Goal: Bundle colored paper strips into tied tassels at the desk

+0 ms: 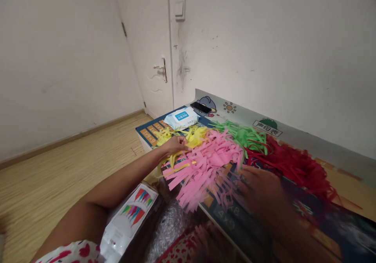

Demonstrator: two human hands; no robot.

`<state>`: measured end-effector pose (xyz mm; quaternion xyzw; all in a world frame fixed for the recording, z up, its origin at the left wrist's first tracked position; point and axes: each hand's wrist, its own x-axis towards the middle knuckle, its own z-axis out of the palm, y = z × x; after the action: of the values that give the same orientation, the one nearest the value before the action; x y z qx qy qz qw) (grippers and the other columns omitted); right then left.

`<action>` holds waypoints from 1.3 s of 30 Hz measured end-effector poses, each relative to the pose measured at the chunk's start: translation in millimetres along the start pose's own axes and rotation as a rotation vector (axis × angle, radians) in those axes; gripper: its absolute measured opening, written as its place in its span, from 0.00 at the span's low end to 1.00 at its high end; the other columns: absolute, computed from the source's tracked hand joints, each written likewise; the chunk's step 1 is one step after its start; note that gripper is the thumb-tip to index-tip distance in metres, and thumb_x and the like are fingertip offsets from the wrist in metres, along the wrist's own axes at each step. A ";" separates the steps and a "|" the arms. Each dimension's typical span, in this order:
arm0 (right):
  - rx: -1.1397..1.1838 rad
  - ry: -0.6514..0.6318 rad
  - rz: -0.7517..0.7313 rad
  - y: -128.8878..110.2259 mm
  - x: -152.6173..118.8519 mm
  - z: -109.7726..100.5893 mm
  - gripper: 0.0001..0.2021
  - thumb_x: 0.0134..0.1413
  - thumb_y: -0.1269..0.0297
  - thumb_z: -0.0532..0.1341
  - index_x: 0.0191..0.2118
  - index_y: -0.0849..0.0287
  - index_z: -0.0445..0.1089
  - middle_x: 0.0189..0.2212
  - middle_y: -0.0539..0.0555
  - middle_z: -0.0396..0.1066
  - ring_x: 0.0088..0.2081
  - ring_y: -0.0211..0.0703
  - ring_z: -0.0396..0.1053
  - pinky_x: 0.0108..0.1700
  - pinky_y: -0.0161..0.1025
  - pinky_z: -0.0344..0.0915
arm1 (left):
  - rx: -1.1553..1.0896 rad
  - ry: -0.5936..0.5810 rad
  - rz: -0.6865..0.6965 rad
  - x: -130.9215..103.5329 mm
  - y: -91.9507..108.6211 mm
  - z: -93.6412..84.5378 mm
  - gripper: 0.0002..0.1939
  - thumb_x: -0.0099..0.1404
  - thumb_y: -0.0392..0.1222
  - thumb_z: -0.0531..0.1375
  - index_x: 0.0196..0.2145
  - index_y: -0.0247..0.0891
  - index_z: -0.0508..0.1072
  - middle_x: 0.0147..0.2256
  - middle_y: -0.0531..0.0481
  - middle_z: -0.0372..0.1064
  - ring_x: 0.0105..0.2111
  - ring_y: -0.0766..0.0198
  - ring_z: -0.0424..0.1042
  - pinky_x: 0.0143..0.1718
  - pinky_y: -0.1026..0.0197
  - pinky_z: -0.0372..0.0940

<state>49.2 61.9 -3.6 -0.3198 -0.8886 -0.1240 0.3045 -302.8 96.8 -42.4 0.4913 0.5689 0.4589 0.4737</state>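
Fringed paper strips lie across the table: yellow (197, 136), pink (205, 165), green (243, 135) and red (296, 165). My left hand (178, 143) has its fingers pinched together at the edge of the yellow strips, beside the pink pile; what lies between the fingertips is too small to make out. To the right, my right hand (258, 184) is blurred near the right edge of the pink strips, below the green ones. Its fingers are smeared by motion, and whether they hold anything does not show.
A wet-wipes pack (182, 118) and a dark phone (201, 107) lie at the table's back left. Below the near edge are a white box with coloured pictures (129, 220) and crinkled clear plastic (169, 227). A wall stands behind the table.
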 end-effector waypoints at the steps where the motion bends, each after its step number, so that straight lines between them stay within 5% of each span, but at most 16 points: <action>1: 0.015 -0.034 -0.029 -11.5 17.3 15.4 0.11 0.64 0.60 0.55 0.45 0.56 0.71 0.43 0.57 0.73 0.45 0.47 0.68 0.51 0.47 0.57 | 0.009 -0.006 -0.001 -1.2 1.3 0.8 0.26 0.32 0.46 0.75 0.17 0.36 0.61 0.14 0.64 0.50 0.16 0.76 0.48 0.19 0.68 0.41; 6: -0.006 -0.209 -0.031 -49.6 104.7 66.8 0.11 0.63 0.67 0.55 0.49 0.56 0.70 0.44 0.57 0.72 0.45 0.47 0.66 0.47 0.45 0.53 | 0.034 -0.037 -0.002 -6.3 6.1 6.5 0.29 0.31 0.49 0.75 0.18 0.37 0.59 0.15 0.64 0.51 0.17 0.75 0.50 0.20 0.68 0.44; 10: -0.048 -0.264 -0.064 -50.7 138.9 88.3 0.08 0.63 0.67 0.56 0.40 0.56 0.73 0.39 0.56 0.71 0.44 0.48 0.64 0.45 0.45 0.51 | 0.039 -0.035 -0.005 -8.6 7.9 7.8 0.29 0.31 0.51 0.75 0.17 0.38 0.58 0.15 0.64 0.51 0.17 0.75 0.50 0.20 0.68 0.44; 16: -0.069 -0.280 -0.055 -43.7 133.5 99.5 0.09 0.64 0.66 0.55 0.38 0.58 0.73 0.39 0.57 0.71 0.45 0.48 0.62 0.45 0.45 0.49 | 0.030 -0.021 -0.007 -6.9 4.9 4.4 0.29 0.30 0.50 0.76 0.17 0.37 0.60 0.15 0.64 0.51 0.17 0.75 0.48 0.20 0.68 0.41; 27: -0.073 -0.272 -0.059 -45.9 123.1 99.2 0.10 0.64 0.67 0.55 0.37 0.56 0.74 0.37 0.56 0.71 0.45 0.49 0.61 0.43 0.45 0.48 | 0.081 -0.008 -0.090 -0.6 -1.6 5.3 0.26 0.44 0.60 0.70 0.27 0.32 0.74 0.15 0.59 0.60 0.14 0.74 0.52 0.17 0.66 0.43; 33: -0.070 -0.268 -0.074 -40.7 111.0 97.3 0.10 0.63 0.66 0.56 0.37 0.57 0.75 0.36 0.57 0.71 0.42 0.48 0.62 0.43 0.45 0.50 | 0.347 0.077 -0.085 2.0 6.0 7.8 0.17 0.67 0.52 0.57 0.31 0.33 0.71 0.20 0.58 0.62 0.17 0.72 0.58 0.20 0.67 0.56; 39: -0.035 -0.239 -0.182 -59.1 106.6 88.5 0.11 0.63 0.69 0.53 0.44 0.60 0.72 0.52 0.60 0.68 0.53 0.50 0.60 0.56 0.49 0.48 | 0.781 0.304 0.049 -15.8 26.5 19.1 0.10 0.68 0.44 0.54 0.41 0.35 0.69 0.32 0.46 0.72 0.32 0.59 0.71 0.31 0.63 0.58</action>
<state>-94.8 106.0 -8.3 -0.2555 -0.9416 -0.1278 0.1784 -279.5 84.7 -17.2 0.5739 0.7519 0.2870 0.1514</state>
